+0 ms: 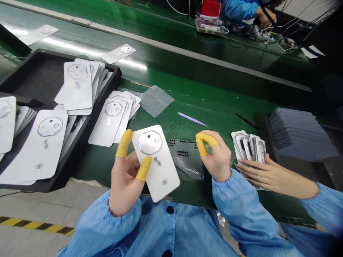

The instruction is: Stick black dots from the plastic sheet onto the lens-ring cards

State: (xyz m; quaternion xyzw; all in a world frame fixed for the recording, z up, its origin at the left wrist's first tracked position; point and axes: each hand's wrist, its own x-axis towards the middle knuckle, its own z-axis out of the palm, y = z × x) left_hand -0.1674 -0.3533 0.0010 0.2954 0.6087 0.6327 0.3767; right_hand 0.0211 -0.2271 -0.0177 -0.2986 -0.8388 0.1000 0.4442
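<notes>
My left hand (128, 173), with yellow finger cots on two fingers, holds a white phone back cover (167, 171) by its left side. The cover is tilted, with an octagonal camera ring (150, 142) and a small dark dot in it. My right hand (216, 153) is pinched, yellow-cotted thumb and forefinger pressed tip to tip; anything between them is too small to make out. It hovers at the right edge of a clear sheet (187, 166) bearing rows of small black pieces (183, 153). Lilac tweezers (192, 119) lie beyond the sheet.
Black trays (59, 178) of white covers stand at left, with a fanned stack of covers (107, 123) beside them. A co-worker's hand (278, 178) rests on more covers (238, 137) at right. Grey sheets (294, 135) are stacked behind. Bubble wrap (157, 101) lies mid-bench.
</notes>
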